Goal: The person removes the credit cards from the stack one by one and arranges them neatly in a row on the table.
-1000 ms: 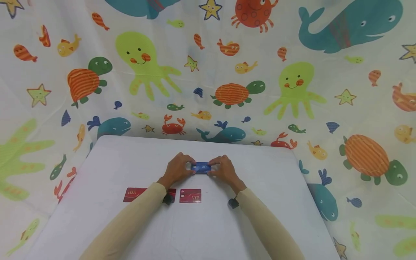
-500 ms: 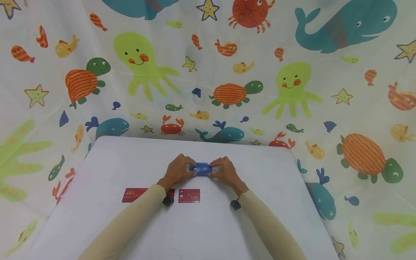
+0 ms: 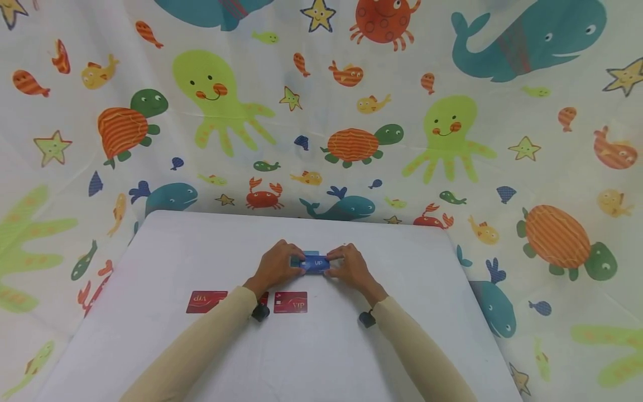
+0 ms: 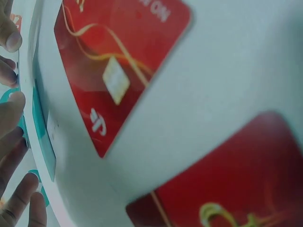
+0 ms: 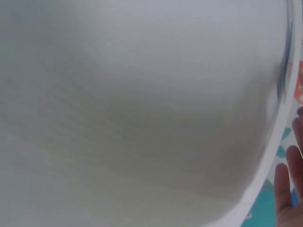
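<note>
Your left hand (image 3: 277,262) and right hand (image 3: 350,268) have the upper VIP card (image 3: 317,264) between them, with a rear card (image 3: 312,253) just behind it. Nearer you on the desk (image 3: 311,357), the leftmost VIP card (image 3: 205,301) lies at the left of your left sleeve (image 3: 196,346). A part-hidden card (image 3: 264,297) peeks out right of that sleeve; just beside it, further right, is the rightmost VIP card (image 3: 291,302). Cloth (image 3: 321,117) hangs behind the desk.
</note>
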{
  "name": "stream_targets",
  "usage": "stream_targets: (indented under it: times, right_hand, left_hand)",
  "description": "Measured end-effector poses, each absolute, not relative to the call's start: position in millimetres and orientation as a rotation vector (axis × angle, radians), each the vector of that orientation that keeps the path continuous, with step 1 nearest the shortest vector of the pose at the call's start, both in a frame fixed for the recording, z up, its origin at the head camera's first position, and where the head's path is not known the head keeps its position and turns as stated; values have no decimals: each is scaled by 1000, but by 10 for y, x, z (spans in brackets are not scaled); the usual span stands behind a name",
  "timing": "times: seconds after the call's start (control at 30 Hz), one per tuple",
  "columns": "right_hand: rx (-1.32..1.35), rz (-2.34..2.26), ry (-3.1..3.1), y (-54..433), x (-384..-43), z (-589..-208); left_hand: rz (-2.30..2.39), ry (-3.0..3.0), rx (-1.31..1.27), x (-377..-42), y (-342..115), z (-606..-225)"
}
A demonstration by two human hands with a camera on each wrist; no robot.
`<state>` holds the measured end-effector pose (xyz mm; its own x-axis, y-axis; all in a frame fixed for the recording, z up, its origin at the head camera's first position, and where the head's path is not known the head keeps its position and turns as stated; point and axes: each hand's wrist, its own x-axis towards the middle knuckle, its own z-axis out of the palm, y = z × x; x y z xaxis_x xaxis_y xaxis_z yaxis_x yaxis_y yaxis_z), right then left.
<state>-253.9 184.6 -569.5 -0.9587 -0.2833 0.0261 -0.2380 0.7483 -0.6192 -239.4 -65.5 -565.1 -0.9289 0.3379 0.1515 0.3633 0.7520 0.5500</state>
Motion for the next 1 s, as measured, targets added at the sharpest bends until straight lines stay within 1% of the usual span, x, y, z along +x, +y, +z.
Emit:
stream_targets:
  times: [0.27, 0.57, 1.0]
  right_hand:
    - [-387, -1013, 2858, 1886, -2457, -5688]
    - [-443, -967, 2882, 1961, -2394, -5694]
    - [-474, -1023, 2858, 2069, -2200, -5667]
  left_hand:
    - [-888, -2952, -548, -2369, -617, -5694]
    - [-904, -2969, -555, -2283, -581, -5673]
    - [-958, -2902, -599, -2130, -547, -5719]
